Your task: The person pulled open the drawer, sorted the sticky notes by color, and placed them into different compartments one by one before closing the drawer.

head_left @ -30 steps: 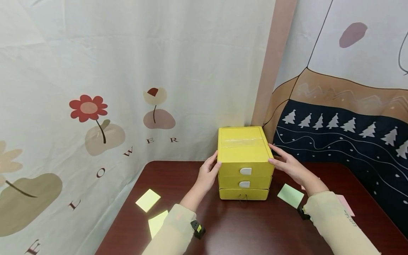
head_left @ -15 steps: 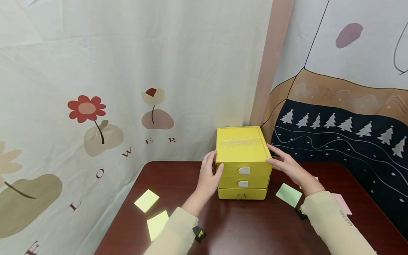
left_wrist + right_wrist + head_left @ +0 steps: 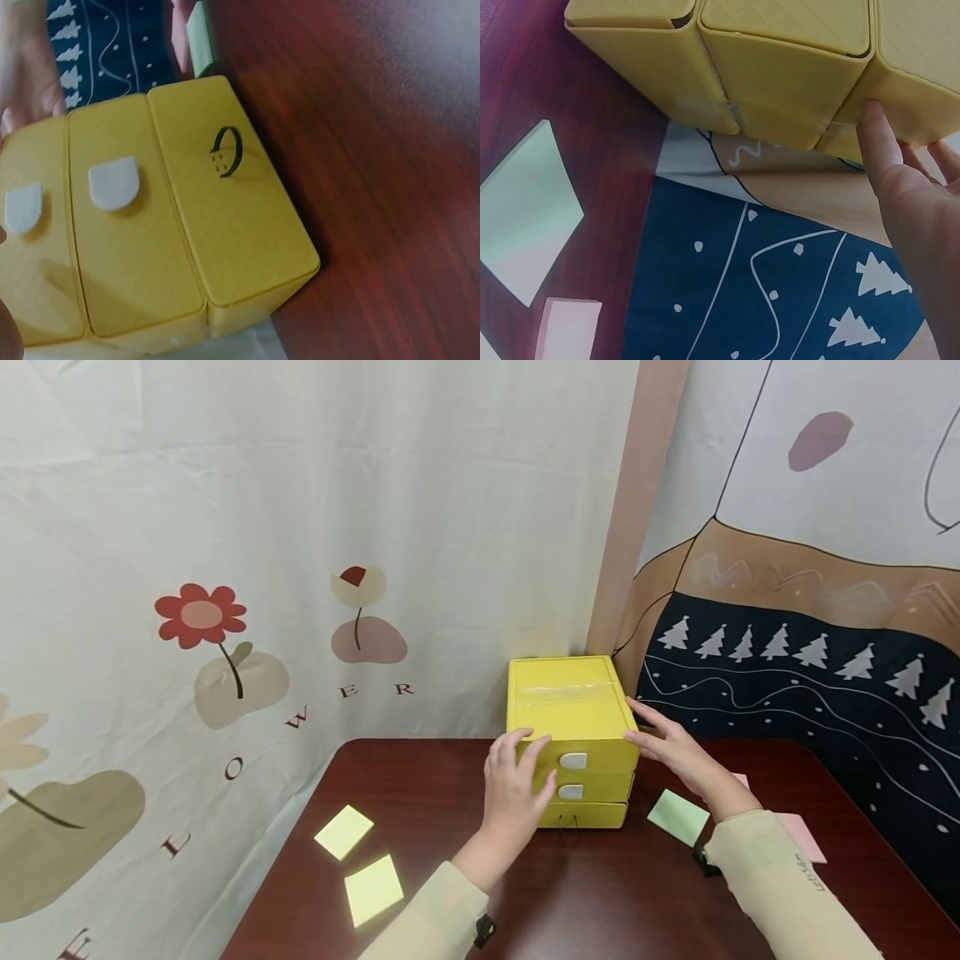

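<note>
A yellow three-drawer box [image 3: 573, 714] stands at the back of the table, clear tape across its top. White tab pulls [image 3: 115, 184] mark the upper two drawers, and a thin black loop [image 3: 238, 154] hangs from the bottom one. My left hand [image 3: 513, 789] is in front of the box's left front corner, fingers loosely bent and holding nothing, overlapping the drawer fronts in the head view. At the right wall of the box, my right hand [image 3: 678, 756] rests its extended fingertips near the top drawer; one finger [image 3: 876, 127] presses the side panel.
Two pale yellow sticky-note pads, one farther back [image 3: 343, 832] and one nearer [image 3: 373, 891], lie at the left. On the right are a green pad [image 3: 678, 817] and pink pads [image 3: 802, 837]. A printed curtain [image 3: 450, 527] hangs behind the dark red table [image 3: 600, 902].
My left hand has left the box's left side and come round to its front, moving right and slightly nearer. My right hand stays at the right side.
</note>
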`<state>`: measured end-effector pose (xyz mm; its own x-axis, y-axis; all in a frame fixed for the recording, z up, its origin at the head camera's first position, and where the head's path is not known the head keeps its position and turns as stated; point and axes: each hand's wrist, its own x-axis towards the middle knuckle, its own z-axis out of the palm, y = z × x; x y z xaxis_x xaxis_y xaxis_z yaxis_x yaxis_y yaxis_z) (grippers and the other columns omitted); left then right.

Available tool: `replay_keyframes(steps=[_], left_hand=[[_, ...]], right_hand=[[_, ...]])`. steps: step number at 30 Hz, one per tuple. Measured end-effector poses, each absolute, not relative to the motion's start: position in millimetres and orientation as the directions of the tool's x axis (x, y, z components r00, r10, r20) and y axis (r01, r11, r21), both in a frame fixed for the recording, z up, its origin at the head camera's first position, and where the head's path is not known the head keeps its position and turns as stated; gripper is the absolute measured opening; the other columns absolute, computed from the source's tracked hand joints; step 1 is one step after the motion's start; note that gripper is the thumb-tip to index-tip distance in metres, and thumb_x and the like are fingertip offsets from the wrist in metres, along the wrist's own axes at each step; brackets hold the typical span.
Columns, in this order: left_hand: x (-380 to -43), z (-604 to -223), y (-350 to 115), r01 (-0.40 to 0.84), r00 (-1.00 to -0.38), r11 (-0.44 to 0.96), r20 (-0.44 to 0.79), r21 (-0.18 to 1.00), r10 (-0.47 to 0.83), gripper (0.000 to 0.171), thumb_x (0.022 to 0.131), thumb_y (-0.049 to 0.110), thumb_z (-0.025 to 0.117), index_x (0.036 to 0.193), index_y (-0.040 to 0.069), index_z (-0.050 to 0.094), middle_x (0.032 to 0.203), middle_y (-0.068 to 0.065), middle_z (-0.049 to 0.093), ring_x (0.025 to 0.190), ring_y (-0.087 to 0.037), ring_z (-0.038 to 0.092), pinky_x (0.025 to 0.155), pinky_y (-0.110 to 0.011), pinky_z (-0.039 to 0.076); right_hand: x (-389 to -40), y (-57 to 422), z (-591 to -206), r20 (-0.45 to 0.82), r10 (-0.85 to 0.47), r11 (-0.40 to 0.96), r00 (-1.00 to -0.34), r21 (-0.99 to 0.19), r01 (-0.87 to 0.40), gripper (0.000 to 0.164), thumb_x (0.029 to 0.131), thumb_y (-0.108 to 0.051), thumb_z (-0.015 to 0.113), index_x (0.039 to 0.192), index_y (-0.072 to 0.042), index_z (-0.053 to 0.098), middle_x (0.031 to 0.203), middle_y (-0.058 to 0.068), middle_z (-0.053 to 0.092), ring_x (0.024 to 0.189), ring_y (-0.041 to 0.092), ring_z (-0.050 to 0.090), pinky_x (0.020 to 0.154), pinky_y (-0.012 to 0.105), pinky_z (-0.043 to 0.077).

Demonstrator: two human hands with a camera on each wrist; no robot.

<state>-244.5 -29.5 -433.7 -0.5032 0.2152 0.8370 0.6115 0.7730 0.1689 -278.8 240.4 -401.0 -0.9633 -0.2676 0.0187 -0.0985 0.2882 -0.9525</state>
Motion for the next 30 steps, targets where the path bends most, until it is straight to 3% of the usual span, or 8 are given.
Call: replay_keyframes(steps=[8, 22, 30], left_hand=[[-239, -442, -15, 0.626, -0.461, 0.778, 0.825, 0.042, 0.327, 0.052, 0.074, 0.021, 0.079, 0.122, 0.018, 0.061, 0.118, -0.002, 0.053, 0.108, -0.021, 0.049, 0.085, -0.036, 0.045], [-243, -442, -1, 0.597, -0.462, 0.802, 0.823, 0.014, 0.33, 0.043, 0.075, 0.018, 0.079, 0.116, 0.019, 0.067, 0.108, 0.001, 0.058, 0.099, -0.018, 0.056, 0.077, -0.031, 0.048], [-251, -445, 5, 0.618, -0.41, 0.786, 0.841, -0.028, 0.352, 0.027, 0.082, 0.01, 0.073, 0.107, 0.017, 0.068, 0.101, 0.0, 0.057, 0.091, -0.016, 0.057, 0.072, -0.027, 0.05]], right_hand=[[-278, 241, -403, 0.033, -0.27, 0.3, -0.962, -0.947, -0.117, 0.072, 0.095, -0.037, 0.055, 0.154, -0.024, 0.015, 0.157, 0.018, 0.013, 0.134, 0.043, 0.034, 0.103, 0.057, 0.035], [-276, 240, -401, 0.033, -0.249, 0.295, -0.968, -0.949, -0.108, 0.071, 0.096, -0.037, 0.054, 0.153, -0.026, 0.015, 0.157, 0.018, 0.014, 0.133, 0.042, 0.036, 0.102, 0.056, 0.036], [-277, 239, -402, 0.039, -0.255, 0.271, -0.966, -0.956, -0.11, 0.07, 0.096, -0.035, 0.054, 0.153, -0.025, 0.016, 0.156, 0.019, 0.016, 0.133, 0.041, 0.035, 0.101, 0.053, 0.039]])
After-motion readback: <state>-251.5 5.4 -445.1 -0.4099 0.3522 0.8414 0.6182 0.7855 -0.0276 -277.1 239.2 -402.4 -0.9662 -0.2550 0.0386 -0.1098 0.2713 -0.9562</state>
